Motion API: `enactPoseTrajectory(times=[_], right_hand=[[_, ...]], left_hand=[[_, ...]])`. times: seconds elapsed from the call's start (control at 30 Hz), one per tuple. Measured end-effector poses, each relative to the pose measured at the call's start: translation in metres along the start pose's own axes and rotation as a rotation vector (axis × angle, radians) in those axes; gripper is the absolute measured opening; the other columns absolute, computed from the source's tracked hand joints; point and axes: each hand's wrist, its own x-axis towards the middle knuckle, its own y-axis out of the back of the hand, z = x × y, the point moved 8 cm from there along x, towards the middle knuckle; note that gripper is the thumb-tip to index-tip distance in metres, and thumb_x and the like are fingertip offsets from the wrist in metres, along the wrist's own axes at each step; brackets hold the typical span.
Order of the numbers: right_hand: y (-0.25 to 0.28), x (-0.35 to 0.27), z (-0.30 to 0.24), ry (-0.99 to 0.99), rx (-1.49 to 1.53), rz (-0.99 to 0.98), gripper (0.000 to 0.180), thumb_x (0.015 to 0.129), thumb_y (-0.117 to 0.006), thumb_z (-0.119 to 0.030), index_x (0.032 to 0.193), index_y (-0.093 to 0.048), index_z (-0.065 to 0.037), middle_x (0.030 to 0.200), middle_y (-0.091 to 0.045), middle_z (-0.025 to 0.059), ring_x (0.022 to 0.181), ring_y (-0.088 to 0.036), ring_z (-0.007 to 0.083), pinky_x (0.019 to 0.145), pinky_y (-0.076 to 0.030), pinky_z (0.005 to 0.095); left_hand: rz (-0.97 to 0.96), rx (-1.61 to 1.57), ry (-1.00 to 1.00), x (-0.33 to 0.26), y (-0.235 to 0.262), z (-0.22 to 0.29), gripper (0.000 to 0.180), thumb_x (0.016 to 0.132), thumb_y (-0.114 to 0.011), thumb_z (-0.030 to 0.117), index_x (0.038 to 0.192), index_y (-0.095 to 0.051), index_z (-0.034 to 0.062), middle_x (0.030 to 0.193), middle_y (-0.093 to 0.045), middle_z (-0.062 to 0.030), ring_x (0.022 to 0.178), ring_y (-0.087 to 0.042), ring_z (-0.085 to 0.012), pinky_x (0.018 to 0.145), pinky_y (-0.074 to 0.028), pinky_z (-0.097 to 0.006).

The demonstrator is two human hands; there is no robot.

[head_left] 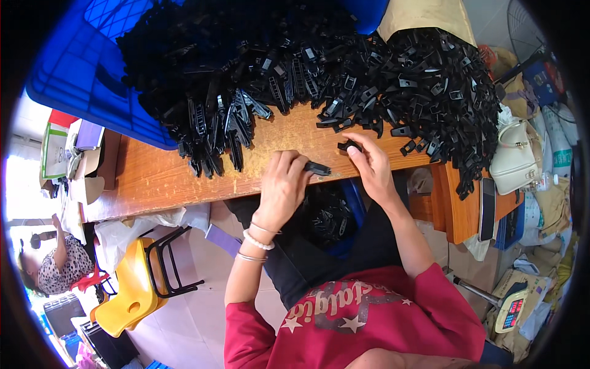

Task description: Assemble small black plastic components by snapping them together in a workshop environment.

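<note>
My left hand point(284, 184) grips a long black plastic clip part point(318, 168) at the front edge of the wooden table point(160, 178). My right hand point(370, 165) pinches a small black plastic piece point(349, 146) just to the right of it. A large heap of small black plastic pieces point(430, 86) lies on the table beyond my right hand. Behind my left hand lies a pile of longer black clip parts point(233, 92), some stacked in rows. More black parts point(329, 215) fill a blue bin below the table edge, between my arms.
A blue plastic crate point(86, 80) lies at the table's far left. A yellow stool point(132, 289) stands on the floor to my left, with another person point(58, 264) seated beyond it. A white handbag point(515, 161), a phone point(487, 209) and a scale point(513, 307) are on my right.
</note>
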Motion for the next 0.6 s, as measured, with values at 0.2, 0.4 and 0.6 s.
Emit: enactPoseTrajectory(times=[0.2,0.4,0.6], right_hand=[[-0.023,-0.007,0.011,-0.177,0.202,-0.161,0.029,0.102,-0.048,-0.017,0.121,-0.062,0.0,0.075,-0.057,0.001,0.065,-0.048,0.0064,0.061,-0.042,0.0221],[-0.036,-0.013,0.013,-0.254,0.288,-0.268,0.028,0.095,-0.062,-0.009,0.12,-0.063,0.003,0.072,-0.063,0.0039,0.06,-0.055,0.01,0.057,-0.046,0.0256],[-0.014,-0.014,-0.003,-0.08,-0.023,-0.17,0.024,0.086,-0.071,-0.006,0.108,-0.07,0.002,0.087,-0.061,0.008,0.065,-0.058,0.015,0.059,-0.047,0.0271]], left_hand=[[0.068,-0.077,0.085,-0.003,-0.004,-0.014,0.028,0.076,-0.074,0.003,0.102,-0.065,-0.0009,0.1,-0.058,-0.0129,0.092,-0.055,-0.0324,0.079,-0.047,-0.041],[0.043,-0.127,0.111,-0.002,-0.007,-0.02,0.025,0.075,-0.074,0.003,0.099,-0.068,-0.0002,0.096,-0.059,-0.0117,0.09,-0.055,-0.0311,0.077,-0.047,-0.04],[0.022,-0.157,0.072,0.001,-0.004,-0.022,0.023,0.075,-0.073,0.001,0.098,-0.069,0.0007,0.097,-0.06,-0.0104,0.088,-0.054,-0.0301,0.077,-0.047,-0.039]])
